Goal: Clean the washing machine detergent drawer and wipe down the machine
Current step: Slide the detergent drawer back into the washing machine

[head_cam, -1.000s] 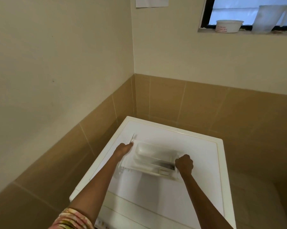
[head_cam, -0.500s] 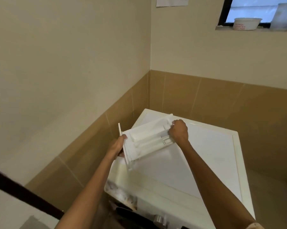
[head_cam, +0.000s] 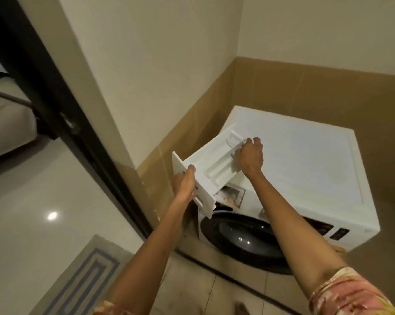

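White plastic, held up in the air: that is the detergent drawer (head_cam: 211, 165). The left hand (head_cam: 184, 183), nearer, curls round its front end. The right hand (head_cam: 250, 156) pinches the far end, so the drawer lies between the two hands. Two hands likely keep the long drawer from tipping. Just under it is the dirty open slot (head_cam: 231, 195) in the washing machine (head_cam: 294, 160).

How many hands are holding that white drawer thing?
2. The left hand grips the detergent drawer at its front-panel end. The right hand holds the other end, over the washing machine. No other hand shows.
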